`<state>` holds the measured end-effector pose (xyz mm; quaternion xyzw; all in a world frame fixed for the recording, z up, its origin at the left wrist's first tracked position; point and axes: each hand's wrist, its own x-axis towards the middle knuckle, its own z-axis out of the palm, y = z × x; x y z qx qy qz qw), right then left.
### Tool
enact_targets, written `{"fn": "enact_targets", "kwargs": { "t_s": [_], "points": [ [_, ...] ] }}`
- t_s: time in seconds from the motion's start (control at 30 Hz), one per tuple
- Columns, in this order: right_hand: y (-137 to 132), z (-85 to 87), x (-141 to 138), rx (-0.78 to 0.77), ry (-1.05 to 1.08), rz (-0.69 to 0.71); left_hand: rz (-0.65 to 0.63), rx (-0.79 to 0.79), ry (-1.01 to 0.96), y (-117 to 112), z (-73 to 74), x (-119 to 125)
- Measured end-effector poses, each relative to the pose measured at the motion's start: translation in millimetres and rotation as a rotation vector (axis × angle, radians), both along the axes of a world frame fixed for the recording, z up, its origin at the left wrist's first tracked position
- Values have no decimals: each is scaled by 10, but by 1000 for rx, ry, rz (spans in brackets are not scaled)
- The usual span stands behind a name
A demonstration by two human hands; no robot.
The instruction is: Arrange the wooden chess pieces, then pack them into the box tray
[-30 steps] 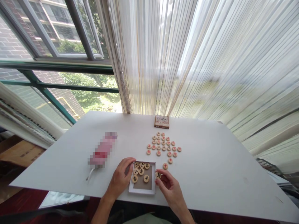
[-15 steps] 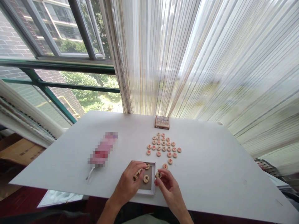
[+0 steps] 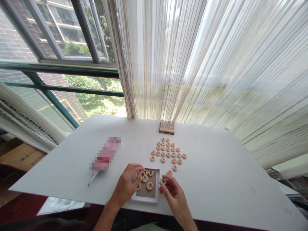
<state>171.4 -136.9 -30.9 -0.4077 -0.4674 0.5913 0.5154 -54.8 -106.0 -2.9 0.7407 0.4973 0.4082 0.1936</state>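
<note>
A shallow white box tray (image 3: 146, 199) lies at the near edge of the white table (image 3: 216, 173), with several round wooden chess pieces (image 3: 147, 179) inside. My left hand (image 3: 126, 186) rests on the tray's left side, fingers curled over the pieces at its top left corner. My right hand (image 3: 172, 191) pinches one round piece (image 3: 163, 181) just right of the tray. A cluster of loose pieces (image 3: 168, 151) lies farther back.
A small red-brown box (image 3: 166, 127) stands at the far edge near the curtain (image 3: 204, 64). A blurred pink packet (image 3: 106, 154) lies to the left, with a white strap trailing from it. The window (image 3: 55, 48) is at back left.
My left hand moved over the tray from its left edge, then drew back a little, leaving the pieces shifted. My right hand has kept hold of its piece beside the tray.
</note>
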Motion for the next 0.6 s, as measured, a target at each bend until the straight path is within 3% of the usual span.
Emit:
{"fn": "enact_targets", "kwargs": {
  "t_s": [0.13, 0.3, 0.6],
  "points": [
    [3, -10, 11, -20, -34, -4, -2, -2, 2, -3, 49, -7],
    [-1, -49, 20, -28, -56, -16, -50, -49, -38, -68, 131, 160],
    [-19, -33, -9, 62, -86, 15, -165, -261, -73, -194, 291, 436]
  ]
}}
